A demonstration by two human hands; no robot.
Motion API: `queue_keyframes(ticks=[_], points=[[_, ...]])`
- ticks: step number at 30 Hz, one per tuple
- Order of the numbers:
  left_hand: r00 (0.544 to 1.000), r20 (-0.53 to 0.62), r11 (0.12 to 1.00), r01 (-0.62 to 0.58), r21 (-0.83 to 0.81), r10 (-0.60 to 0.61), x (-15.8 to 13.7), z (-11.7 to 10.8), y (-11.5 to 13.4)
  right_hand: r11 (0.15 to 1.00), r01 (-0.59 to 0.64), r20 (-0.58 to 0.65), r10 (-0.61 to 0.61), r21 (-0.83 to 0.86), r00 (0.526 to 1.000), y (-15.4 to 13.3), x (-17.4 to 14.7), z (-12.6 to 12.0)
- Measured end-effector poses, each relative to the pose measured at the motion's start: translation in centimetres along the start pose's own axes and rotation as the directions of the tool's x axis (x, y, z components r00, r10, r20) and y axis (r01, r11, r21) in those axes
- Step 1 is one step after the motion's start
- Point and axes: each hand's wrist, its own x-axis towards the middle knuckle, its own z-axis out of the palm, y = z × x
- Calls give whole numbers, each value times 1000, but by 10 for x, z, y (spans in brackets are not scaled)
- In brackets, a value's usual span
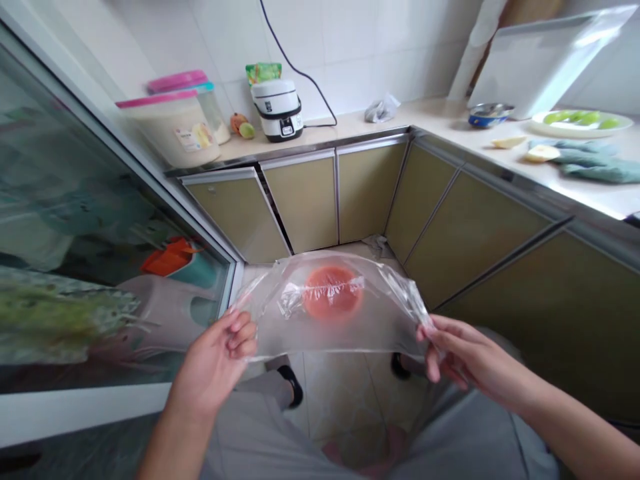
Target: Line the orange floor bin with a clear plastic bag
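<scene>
A clear plastic bag (370,330) is stretched wide between my two hands, above the floor and in front of my knees. My left hand (220,353) is closed on its left edge, fingers curled in. At the opposite edge, my right hand (457,350) pinches the gathered plastic between thumb and fingers. Through the film a round orange-red basin or bowl (333,297) shows, blurred; it seems to stand on the floor beyond the bag, though its exact depth is hard to judge.
Low cupboards (300,203) run under an L-shaped counter. On it stand a rice cooker (277,110), a lidded plastic bin (170,130), a metal bowl (490,115), a plate of green fruit (583,123) and grey-green gloves (600,160). A glass sliding door (125,200) borders the left.
</scene>
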Motion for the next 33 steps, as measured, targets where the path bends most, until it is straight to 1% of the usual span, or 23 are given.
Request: queue_keyframes(ticks=[3, 5, 7, 9, 12, 15, 18, 21, 23, 25, 27, 29, 31, 33], points=[[999, -30, 1000, 28, -9, -28, -27, -14, 0, 989, -137, 58, 134, 55, 989, 15, -41, -4], [998, -32, 999, 45, -9, -45, -34, -19, -1, 978, -184, 83, 176, 95, 981, 16, -56, -8], [998, -25, 998, 63, -9, -63, -28, -21, -4, 975, -185, 74, 177, 123, 981, 15, -57, -13], [996, -12, 996, 91, -6, -91, -10, -24, -11, 981, -146, 23, 145, 129, 989, 15, -43, -20], [987, -22, 987, 160, 24, -159, 33, -32, -30, 988, -85, -68, 94, 125, 993, 25, 2, -30], [967, -91, 967, 245, 62, -239, 80, -47, -58, 987, -94, -130, 111, 131, 985, 48, 62, -37], [947, -147, 946, 302, 115, -285, 118, -67, -87, 972, -194, -180, 216, 134, 960, 80, 122, -40], [928, -191, 915, 356, 191, -321, 148, -89, -114, 942, -315, -275, 334, 111, 901, 110, 174, -38], [917, -244, 888, 376, 267, -315, 165, -102, -127, 930, -356, -340, 364, 89, 867, 127, 204, -34], [928, -269, 871, 345, 350, -260, 181, -111, -135, 928, -368, -370, 365, 64, 855, 140, 230, -28], [946, -250, 867, 293, 403, -204, 193, -118, -139, 927, -372, -365, 366, 56, 856, 150, 253, -19], [956, -237, 871, 262, 417, -174, 201, -123, -139, 933, -357, -349, 352, 51, 869, 159, 274, -9], [955, -251, 873, 255, 415, -160, 205, -128, -139, 948, -318, -366, 301, 13, 881, 169, 294, 0], [953, -263, 875, 252, 413, -150, 206, -132, -139, 960, -276, -418, 231, -50, 879, 179, 311, 8]])
